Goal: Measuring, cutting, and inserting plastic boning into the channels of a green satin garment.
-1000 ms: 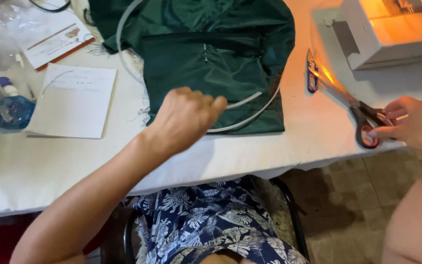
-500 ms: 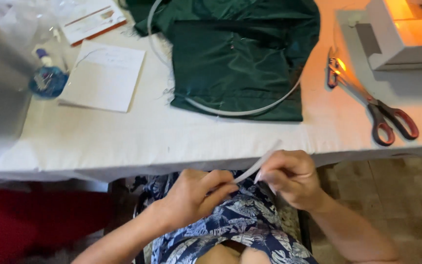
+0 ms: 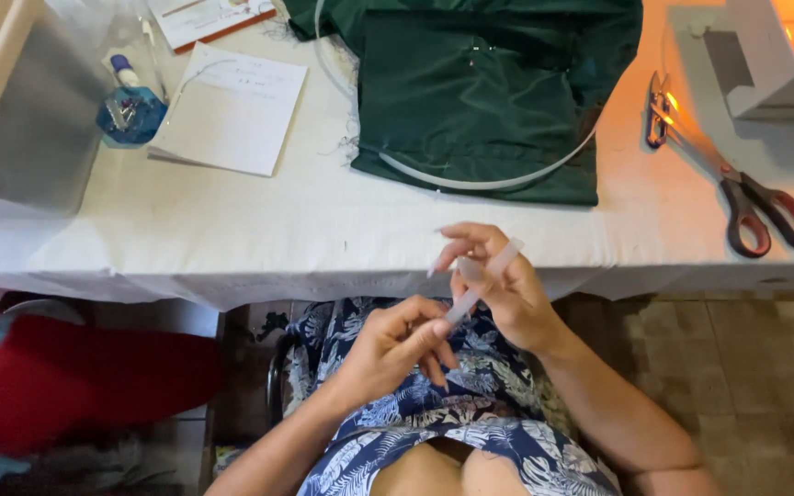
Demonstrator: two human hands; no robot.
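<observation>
Both hands are raised over my lap, just in front of the table edge. My left hand [image 3: 399, 346] pinches the lower end of a short white elastic strip [image 3: 482, 278]. My right hand [image 3: 498, 276] holds the strip's upper part, with its free end sticking up past the fingers. A folded dark green garment [image 3: 484, 92] lies on the white table [image 3: 323, 230] beyond my hands. A long white elastic band [image 3: 489, 181] curves across the garment's near edge.
Red-handled scissors [image 3: 737, 184] lie at the right, below a white sewing machine [image 3: 765, 55]. A sheet of paper [image 3: 232, 110], a blue bottle [image 3: 130, 108] and a clear plastic box [image 3: 20, 110] sit at the left. A red bag [image 3: 66, 386] rests under the table.
A second ago my left hand was on the table and my right by the scissors. Both then came down to my lap holding the strip, and have now lifted it slightly.
</observation>
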